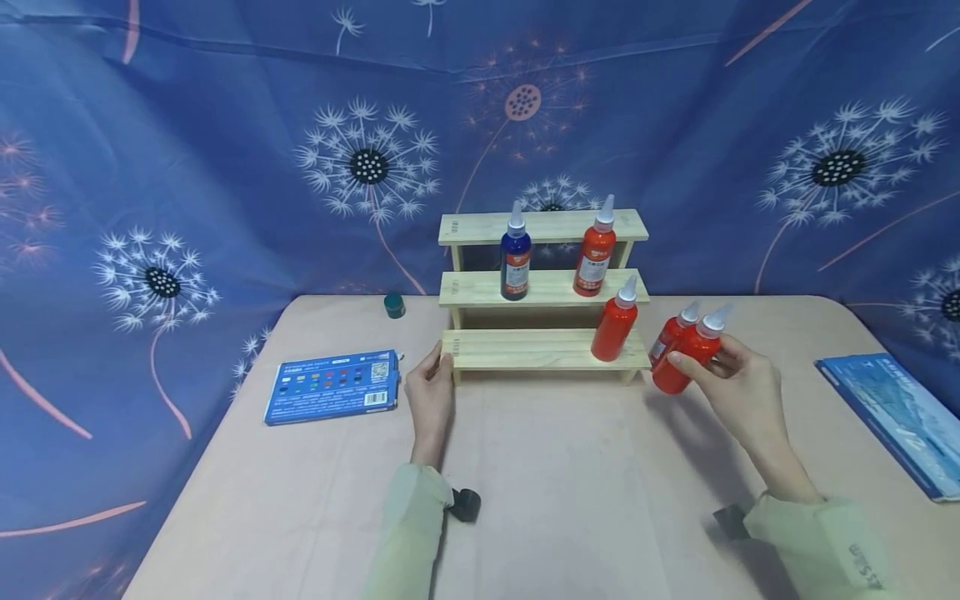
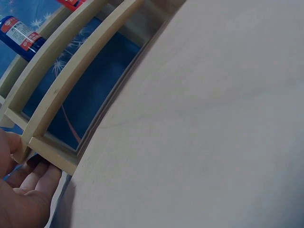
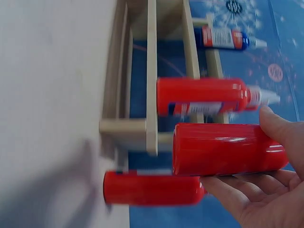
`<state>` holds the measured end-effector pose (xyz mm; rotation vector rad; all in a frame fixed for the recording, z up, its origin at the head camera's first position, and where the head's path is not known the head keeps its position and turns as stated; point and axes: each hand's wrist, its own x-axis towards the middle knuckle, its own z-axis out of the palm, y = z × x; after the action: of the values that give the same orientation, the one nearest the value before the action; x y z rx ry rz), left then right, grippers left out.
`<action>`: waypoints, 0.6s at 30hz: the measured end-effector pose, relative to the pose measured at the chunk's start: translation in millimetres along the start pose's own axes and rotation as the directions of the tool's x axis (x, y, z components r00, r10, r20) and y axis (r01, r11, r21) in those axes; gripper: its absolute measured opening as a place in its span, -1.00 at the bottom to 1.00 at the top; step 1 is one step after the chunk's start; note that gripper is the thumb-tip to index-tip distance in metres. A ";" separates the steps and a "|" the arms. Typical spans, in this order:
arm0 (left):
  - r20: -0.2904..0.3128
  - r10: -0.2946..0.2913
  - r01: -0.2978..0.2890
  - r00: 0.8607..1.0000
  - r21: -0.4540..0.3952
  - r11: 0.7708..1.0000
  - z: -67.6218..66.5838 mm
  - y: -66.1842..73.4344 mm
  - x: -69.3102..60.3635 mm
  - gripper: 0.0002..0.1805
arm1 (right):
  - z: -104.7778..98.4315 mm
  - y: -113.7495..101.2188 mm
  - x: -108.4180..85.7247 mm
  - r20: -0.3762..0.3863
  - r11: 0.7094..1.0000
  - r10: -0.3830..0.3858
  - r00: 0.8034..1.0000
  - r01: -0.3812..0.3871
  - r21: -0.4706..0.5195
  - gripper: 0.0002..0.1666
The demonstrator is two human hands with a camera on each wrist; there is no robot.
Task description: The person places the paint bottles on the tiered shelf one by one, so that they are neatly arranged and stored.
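Observation:
My right hand holds a red squeeze bottle with a pointed clear cap, slightly tilted, off the right end of a three-tier wooden shelf. Behind it, another red bottle stands beside the shelf, partly hidden. On the bottom tier sits one red bottle at the right. The middle tier carries a dark blue bottle and a red bottle. My left hand grips the left end of the bottom tier, thumb above and fingers beneath in the left wrist view.
A blue watercolor box lies left of the shelf, with a small dark green jar behind it. At the right table edge lies a flat blue pad or book. A blue dandelion-print cloth hangs behind the table.

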<state>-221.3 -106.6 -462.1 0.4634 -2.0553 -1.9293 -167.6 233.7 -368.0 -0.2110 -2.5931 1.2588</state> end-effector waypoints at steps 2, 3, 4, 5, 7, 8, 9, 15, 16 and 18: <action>-0.003 0.010 -0.010 1.000 0.003 1.000 0.2 0.2 -0.3 -0.61 | 5.5 -4.2 -3.4 0.010 0.999 -0.035 0.999 0.035 0.007 -0.25; -0.003 0.010 -0.010 1.000 0.004 1.000 0.3 0.6 -0.6 -0.61 | 8.4 -6.2 -5.0 0.015 0.999 -0.046 0.999 0.046 0.011 -0.26; -0.004 0.011 -0.011 1.000 0.003 1.000 0.5 0.7 -0.4 -0.61 | 11.1 -8.7 -6.6 0.016 0.998 -0.057 0.998 0.057 0.012 -0.27; -0.005 0.014 -0.014 1.000 0.004 1.000 0.5 0.8 -0.4 -0.61 | 14.0 -10.8 -7.8 0.015 0.998 -0.066 0.998 0.066 0.016 -0.29; -0.003 0.013 -0.013 1.000 0.001 1.000 0.6 0.8 -0.4 -0.61 | 19.2 -15.0 -10.5 0.022 0.997 -0.079 0.997 0.079 0.018 -0.30; -0.001 0.012 -0.012 1.000 -0.003 1.000 0.6 0.8 -0.4 -0.61 | 21.7 -17.4 -11.8 0.022 0.996 -0.086 0.996 0.085 0.020 -0.31; 0.000 0.008 -0.008 1.000 -0.005 1.000 0.7 0.8 -0.1 -0.61 | 24.2 -19.6 -12.9 0.023 0.995 -0.092 0.996 0.091 0.027 -0.32; 0.008 -0.013 0.013 1.000 -0.014 1.000 0.1 1.4 -0.1 -0.60 | 38.9 -32.1 -16.8 0.051 0.990 -0.130 0.990 0.127 0.053 -0.36; 0.009 -0.013 0.013 1.000 -0.014 1.000 -0.1 1.7 -0.3 -0.60 | 41.6 -34.0 -17.0 0.057 0.990 -0.136 0.989 0.133 0.054 -0.36; 0.009 -0.009 0.009 1.000 -0.010 1.000 0.0 1.7 -0.3 -0.60 | 46.7 -37.8 -16.8 0.071 0.988 -0.149 0.986 0.146 0.054 -0.35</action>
<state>-221.1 -106.4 -460.4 0.4628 -2.0514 -1.9493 -165.6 171.3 -368.7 0.0380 -2.5819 1.2983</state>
